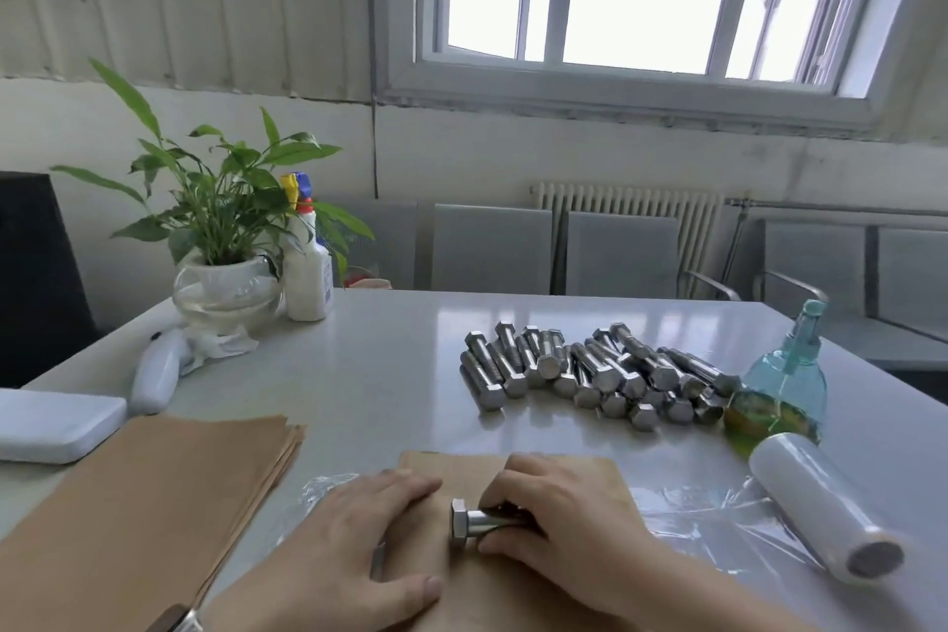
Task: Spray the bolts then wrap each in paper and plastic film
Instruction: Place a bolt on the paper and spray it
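Bolt (474, 523) in my right hand (554, 513), low in the middle of the frame: my fingers curl over its shank and my thumb tucks under, so I'm pinching it with the hex head poking out to the left. It lies on a brown paper sheet (590, 477), and that sheet sits on a stretch of clear plastic film (692, 503) spread over the grey table (384, 364). My left hand (359, 523) lies flat beside it, fingers straight and spread a little, palm pressing down on the left part of the sheet, fingertips just short of the bolt head.

Film roll (821, 511) rests at the lower right, on the far edge of the spread film. Just above it stands a blue-green spray bottle (785, 375) with yellowish liquid in the bottom. Touching the bottle's left side is the heap of bolts (590, 375), right of centre, heads mostly pointing toward me.

Over at the lower left lies a stack of brown paper (154, 493), well apart from my working sheet. Left of it sits a flat white box (56, 426). Further back, in the left middle of the frame, a leafy plant (220, 200) grows in a glass bowl (225, 293), with a white spray bottle (307, 267) just beside it.
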